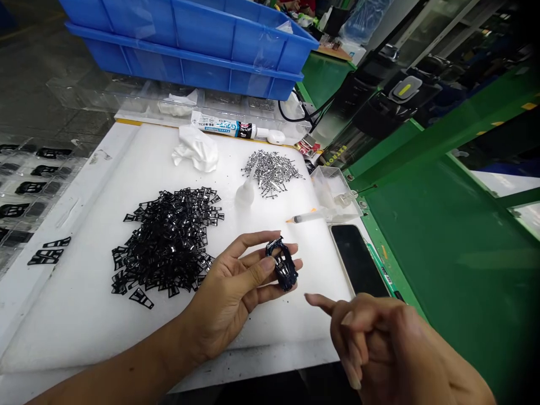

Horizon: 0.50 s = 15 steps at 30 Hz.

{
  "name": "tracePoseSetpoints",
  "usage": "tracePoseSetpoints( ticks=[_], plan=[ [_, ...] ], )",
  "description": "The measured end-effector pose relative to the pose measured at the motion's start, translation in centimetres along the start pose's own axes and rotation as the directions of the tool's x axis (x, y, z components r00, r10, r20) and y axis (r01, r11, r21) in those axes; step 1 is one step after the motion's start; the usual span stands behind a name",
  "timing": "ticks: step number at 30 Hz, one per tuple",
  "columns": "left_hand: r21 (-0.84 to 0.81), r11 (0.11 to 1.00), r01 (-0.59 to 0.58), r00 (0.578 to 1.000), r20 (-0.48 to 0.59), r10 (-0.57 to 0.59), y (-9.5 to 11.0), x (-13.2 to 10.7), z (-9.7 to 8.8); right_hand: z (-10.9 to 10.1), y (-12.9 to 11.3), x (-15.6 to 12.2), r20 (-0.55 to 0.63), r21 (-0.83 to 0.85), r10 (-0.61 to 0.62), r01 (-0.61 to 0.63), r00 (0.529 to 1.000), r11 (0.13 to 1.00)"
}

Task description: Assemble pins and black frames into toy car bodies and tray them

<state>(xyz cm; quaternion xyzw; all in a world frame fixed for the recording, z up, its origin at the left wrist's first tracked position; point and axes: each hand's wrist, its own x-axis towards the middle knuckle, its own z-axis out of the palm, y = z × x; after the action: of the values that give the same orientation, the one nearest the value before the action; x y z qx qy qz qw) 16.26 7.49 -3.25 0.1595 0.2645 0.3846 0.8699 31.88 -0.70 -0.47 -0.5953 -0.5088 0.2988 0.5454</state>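
My left hand (236, 281) is closed around a small dark-blue toy car body (285, 269), its thumb on the near side and the fingers behind. The shell has openings, with silver parts showing inside. To the right and a little lower, my right hand (379, 332) is apart from the shell. Its index finger stretches out toward the left hand while the other fingers bend loosely; I see nothing held. Left of my hands lies a heap of small glossy black frame pieces (169, 236). Farther back is a pile of small silver parts (272, 171).
A small white squeeze bottle (245, 194) and a syringe (307, 216) stand beyond my hands. At right lie a phone (358, 260) and a clear box (335, 194). Crumpled tissue (194, 149), a glue tube (223, 125) and blue bins (189, 45) are behind. Trays (25, 188) hold dark shells at left.
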Motion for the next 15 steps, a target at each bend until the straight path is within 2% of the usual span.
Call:
tracePoseSetpoints(
  ticks=[2, 4, 7, 10, 11, 13, 15],
  plan=[
    [0.012, 1.0, 0.002, 1.0, 0.007, -0.002, 0.0, 0.0, 0.0, 0.0, -0.3, 0.5, 0.09, 0.131, 0.135, -0.146, 0.987, 0.981],
    [0.028, 1.0, 0.008, 1.0, 0.014, -0.008, -0.1, 0.0, 0.0, 0.2, -0.3, 1.0, 0.068, 0.135, 0.221, -0.229, 0.973, 0.964],
    [0.054, 0.998, 0.023, 1.0, 0.017, -0.024, -0.1, 0.0, 0.0, 0.8, -0.4, 1.5, 0.034, 0.175, 0.278, -0.28, 0.96, 0.944],
    [0.052, 0.999, 0.016, 1.0, 0.018, -0.017, -0.1, 0.0, 0.0, 0.8, -0.7, 1.8, 0.092, 0.386, 0.251, -0.267, 0.964, 0.883],
    [0.047, 0.999, 0.013, 1.0, 0.016, -0.013, -0.1, 0.0, 0.0, 0.6, -0.7, 1.9, 0.075, 0.448, 0.235, -0.244, 0.969, 0.86],
    [0.032, 0.999, 0.001, 1.0, 0.008, -0.001, -0.1, -0.1, 0.0, 0.3, -0.5, 2.0, -0.07, 0.447, 0.238, -0.183, 0.969, 0.876],
    [0.025, 1.0, -0.013, 1.0, 0.003, 0.013, -0.1, -0.1, 0.1, 0.2, 0.0, 2.0, -0.205, 0.241, 0.245, -0.193, 0.948, 0.951]
  ],
)
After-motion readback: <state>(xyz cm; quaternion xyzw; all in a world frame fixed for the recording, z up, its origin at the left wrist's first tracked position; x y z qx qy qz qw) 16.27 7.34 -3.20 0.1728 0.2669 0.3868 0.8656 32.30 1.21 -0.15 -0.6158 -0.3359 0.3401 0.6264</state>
